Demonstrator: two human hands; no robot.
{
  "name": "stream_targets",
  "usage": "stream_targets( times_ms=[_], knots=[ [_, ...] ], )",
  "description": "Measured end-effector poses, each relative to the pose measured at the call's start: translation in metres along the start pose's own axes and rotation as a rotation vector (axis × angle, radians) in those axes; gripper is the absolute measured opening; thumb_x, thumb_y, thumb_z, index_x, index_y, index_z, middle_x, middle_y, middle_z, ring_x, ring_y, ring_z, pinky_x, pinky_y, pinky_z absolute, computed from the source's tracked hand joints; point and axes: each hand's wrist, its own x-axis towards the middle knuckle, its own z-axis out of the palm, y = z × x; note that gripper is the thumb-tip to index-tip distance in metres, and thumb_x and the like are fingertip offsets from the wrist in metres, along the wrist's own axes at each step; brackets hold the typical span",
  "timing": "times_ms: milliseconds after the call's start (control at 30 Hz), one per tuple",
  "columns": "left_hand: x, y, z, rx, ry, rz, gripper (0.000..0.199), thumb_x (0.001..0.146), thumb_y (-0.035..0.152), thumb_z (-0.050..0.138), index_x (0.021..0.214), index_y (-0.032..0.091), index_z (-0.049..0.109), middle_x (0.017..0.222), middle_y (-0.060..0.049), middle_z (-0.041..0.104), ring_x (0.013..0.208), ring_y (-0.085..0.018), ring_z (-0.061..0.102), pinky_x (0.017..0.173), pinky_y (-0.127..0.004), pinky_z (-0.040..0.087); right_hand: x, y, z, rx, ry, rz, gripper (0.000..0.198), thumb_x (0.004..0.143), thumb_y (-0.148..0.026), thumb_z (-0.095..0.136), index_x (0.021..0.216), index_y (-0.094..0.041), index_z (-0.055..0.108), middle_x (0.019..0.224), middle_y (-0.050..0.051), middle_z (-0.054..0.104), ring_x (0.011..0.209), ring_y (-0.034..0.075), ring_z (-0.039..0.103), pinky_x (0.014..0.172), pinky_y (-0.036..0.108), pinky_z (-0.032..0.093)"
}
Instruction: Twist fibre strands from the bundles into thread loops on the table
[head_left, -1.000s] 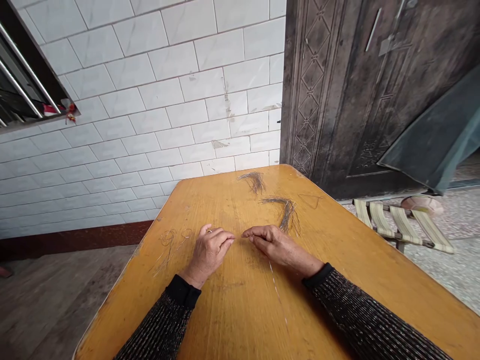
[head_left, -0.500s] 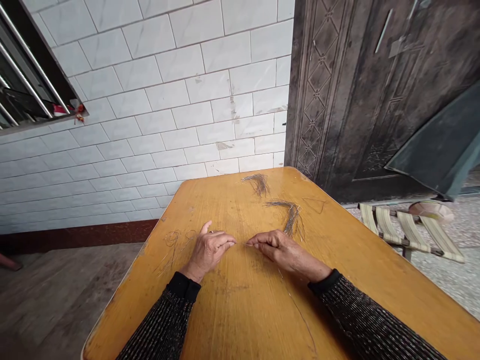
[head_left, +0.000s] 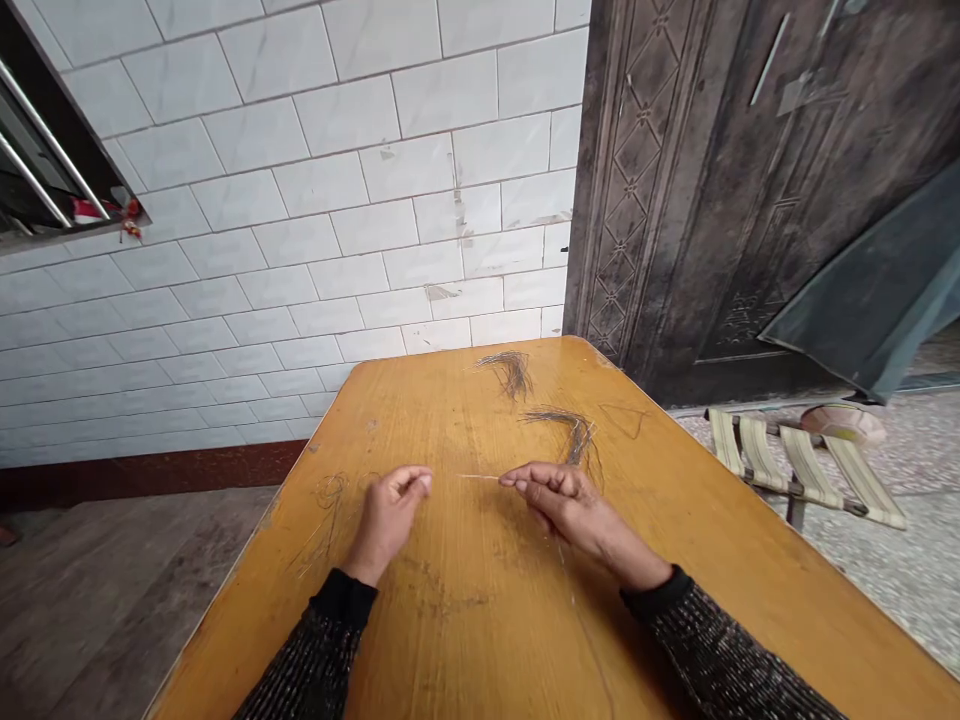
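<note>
Between the thumb and forefinger of my right hand (head_left: 574, 510) a thin wire (head_left: 476, 477) is pinched. One end of it points left, toward my other hand, and a long strand trails from below the hand toward the near edge. My left hand (head_left: 394, 515) is closed in a pinch, apart from the wire's end; whether anything fine is in its fingertips cannot be made out. Just past my right hand lies a bent bundle of thin wires (head_left: 576, 432). Left of my left hand are some loosely curled wires (head_left: 330, 492).
A second wire bundle (head_left: 514, 372) lies near the far edge of the wooden table (head_left: 420, 410), and a single bent strand (head_left: 628, 415) at its right. Behind stand a tiled wall (head_left: 322, 230) and a dark carved door (head_left: 720, 200). A strapped seat (head_left: 810, 460) is at the right.
My left hand has drawn away to the left and its fingers have curled in. The wire end now shows beyond my right fingertips. The view has shifted slightly.
</note>
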Motion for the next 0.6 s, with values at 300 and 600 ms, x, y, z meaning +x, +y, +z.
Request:
stream_targets(
  times_ms=[300, 600],
  knots=[
    [-0.029, 0.026, 0.04, -0.553, -0.115, -0.17, 0.017, 0.069, 0.028, 0.064, 0.078, 0.014, 0.063, 0.07, -0.003, 0.062, 0.064, -0.012, 0.056, 0.061, -0.023, 0.043, -0.007, 0.009, 0.026, 0.104, -0.072, 0.052, 0.04, 0.078, -0.044, 0.045, 0.094, -0.011, 0.061, 0.041, -0.009, 0.038, 0.027, 0.003, 0.027, 0.029, 0.016, 0.023],
    [-0.032, 0.019, 0.043, -0.644, -0.063, -0.17, 0.012, 0.074, 0.026, 0.06, 0.079, 0.015, 0.063, 0.079, -0.004, 0.062, 0.071, -0.012, 0.055, 0.066, -0.025, 0.044, -0.01, 0.007, 0.035, 0.071, -0.095, 0.021, 0.036, 0.08, -0.038, 0.043, 0.096, -0.011, 0.061, 0.043, -0.007, 0.037, 0.033, 0.004, 0.028, 0.033, 0.016, 0.02]
  ],
)
